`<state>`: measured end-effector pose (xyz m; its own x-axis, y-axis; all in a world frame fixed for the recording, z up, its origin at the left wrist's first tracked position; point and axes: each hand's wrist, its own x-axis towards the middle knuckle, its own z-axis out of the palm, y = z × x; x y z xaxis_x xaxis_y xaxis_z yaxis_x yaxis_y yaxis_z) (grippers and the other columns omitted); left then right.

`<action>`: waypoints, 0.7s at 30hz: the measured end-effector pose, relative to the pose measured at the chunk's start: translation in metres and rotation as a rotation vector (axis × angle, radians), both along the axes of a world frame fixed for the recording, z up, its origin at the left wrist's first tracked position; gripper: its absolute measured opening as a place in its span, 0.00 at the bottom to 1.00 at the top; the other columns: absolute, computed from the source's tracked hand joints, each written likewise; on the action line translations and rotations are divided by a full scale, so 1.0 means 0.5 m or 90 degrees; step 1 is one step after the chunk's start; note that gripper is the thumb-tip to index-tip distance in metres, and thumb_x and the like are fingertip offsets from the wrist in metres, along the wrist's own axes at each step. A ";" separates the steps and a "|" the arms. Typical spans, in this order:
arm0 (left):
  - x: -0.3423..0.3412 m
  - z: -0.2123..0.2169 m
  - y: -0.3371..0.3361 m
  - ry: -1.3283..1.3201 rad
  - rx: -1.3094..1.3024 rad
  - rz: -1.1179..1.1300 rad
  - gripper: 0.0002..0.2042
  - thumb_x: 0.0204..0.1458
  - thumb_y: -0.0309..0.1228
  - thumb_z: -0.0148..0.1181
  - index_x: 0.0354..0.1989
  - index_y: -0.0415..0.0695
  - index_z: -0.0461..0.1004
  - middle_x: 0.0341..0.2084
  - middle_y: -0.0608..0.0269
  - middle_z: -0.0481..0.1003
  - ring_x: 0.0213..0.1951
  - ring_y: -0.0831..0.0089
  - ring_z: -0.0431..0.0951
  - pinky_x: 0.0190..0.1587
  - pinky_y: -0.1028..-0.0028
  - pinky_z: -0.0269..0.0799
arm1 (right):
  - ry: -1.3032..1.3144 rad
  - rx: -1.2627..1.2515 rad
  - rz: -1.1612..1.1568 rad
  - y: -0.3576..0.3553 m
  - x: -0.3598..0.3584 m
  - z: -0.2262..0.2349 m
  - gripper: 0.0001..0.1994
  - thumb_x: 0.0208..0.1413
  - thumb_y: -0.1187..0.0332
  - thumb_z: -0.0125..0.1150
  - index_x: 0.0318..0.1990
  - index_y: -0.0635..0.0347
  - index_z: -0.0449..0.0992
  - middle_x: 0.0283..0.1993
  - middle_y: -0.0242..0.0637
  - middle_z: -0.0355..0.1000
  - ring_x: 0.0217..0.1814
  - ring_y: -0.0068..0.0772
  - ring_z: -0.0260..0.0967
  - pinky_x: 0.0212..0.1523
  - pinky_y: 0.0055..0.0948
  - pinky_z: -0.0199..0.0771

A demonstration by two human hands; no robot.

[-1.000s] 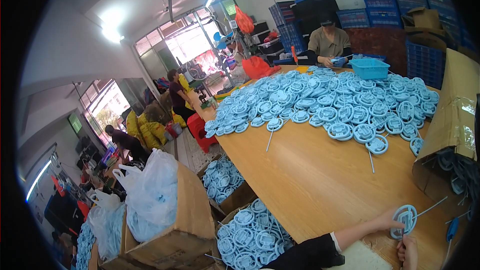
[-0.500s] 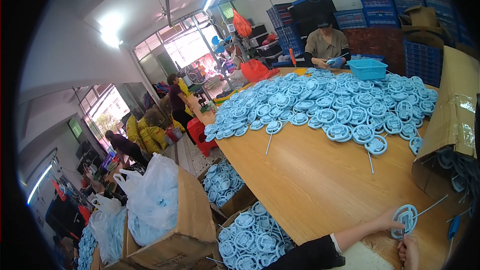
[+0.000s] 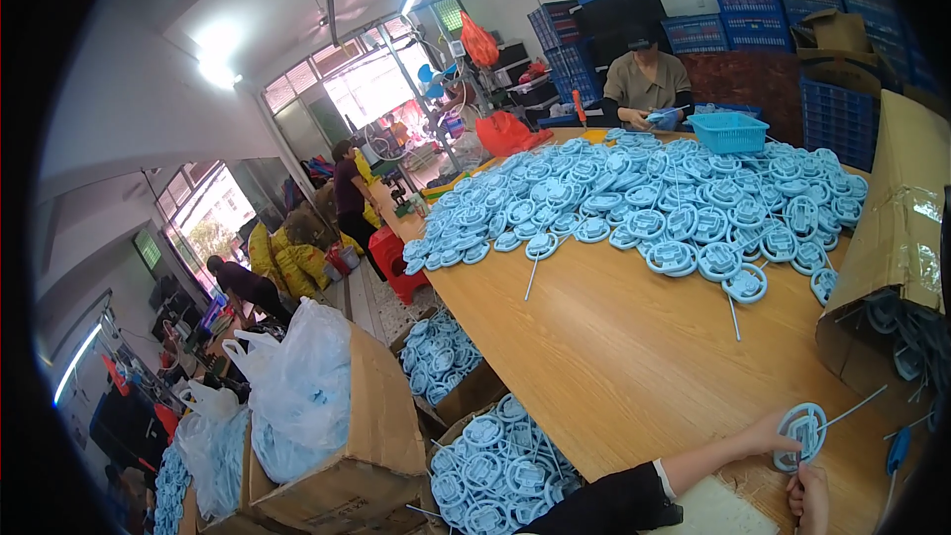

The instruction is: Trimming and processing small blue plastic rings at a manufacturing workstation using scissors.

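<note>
Near the lower right, my left hand [image 3: 765,435], reaching in from a dark sleeve, grips the edge of a light blue round plastic piece [image 3: 805,420]. The piece is a ring with a moulded centre, and a thin grey rod [image 3: 855,406] sticks out from it to the upper right. Just below it, my right hand [image 3: 809,497] is closed, its fingertips close to the ring's lower edge. Part of something dark and slim shows at those fingers, too small to make out. Both hands are over the near edge of the wooden table [image 3: 594,337].
A large heap of similar blue pieces [image 3: 634,193] covers the far tabletop, with a blue basket [image 3: 728,133] behind. Across it sits a co-worker [image 3: 649,84]. An open carton [image 3: 897,208] stands right, beside a blue-handled tool [image 3: 898,449]. Filled boxes [image 3: 381,416] stand left.
The view has shifted slightly. My left hand keeps the blue piece in almost the same place, while my right hand has moved a little under it. The co-worker's hands have lowered slightly.
</note>
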<state>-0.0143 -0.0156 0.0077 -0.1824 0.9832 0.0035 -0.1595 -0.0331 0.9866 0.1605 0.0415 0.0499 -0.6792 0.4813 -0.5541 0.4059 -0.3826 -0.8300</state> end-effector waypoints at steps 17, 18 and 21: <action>0.003 0.007 0.003 0.031 -0.006 0.005 0.25 0.35 0.27 0.61 0.45 0.39 0.59 0.35 0.61 0.68 0.36 0.77 0.67 0.39 0.78 0.65 | 0.019 0.007 0.005 0.005 0.003 -0.003 0.13 0.51 0.58 0.45 0.20 0.51 0.62 0.08 0.18 0.48 0.05 0.10 0.38 0.05 0.13 0.30; 0.003 0.008 0.003 0.031 -0.006 0.003 0.25 0.35 0.27 0.61 0.45 0.39 0.59 0.35 0.61 0.68 0.36 0.77 0.67 0.39 0.78 0.65 | 0.019 0.007 0.003 0.006 0.003 -0.001 0.13 0.51 0.58 0.45 0.20 0.51 0.62 0.08 0.18 0.48 0.05 0.10 0.38 0.05 0.13 0.30; 0.003 0.012 -0.003 0.032 0.000 0.007 0.25 0.35 0.28 0.61 0.45 0.39 0.60 0.34 0.61 0.69 0.36 0.77 0.67 0.38 0.78 0.65 | 0.028 0.011 0.021 0.004 0.000 0.000 0.13 0.51 0.58 0.45 0.19 0.52 0.62 0.08 0.18 0.49 0.05 0.10 0.38 0.05 0.13 0.31</action>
<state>-0.0129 -0.0169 0.0139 -0.1935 0.9810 0.0127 -0.1091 -0.0344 0.9934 0.1607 0.0436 0.0500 -0.7179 0.4677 -0.5157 0.3814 -0.3555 -0.8533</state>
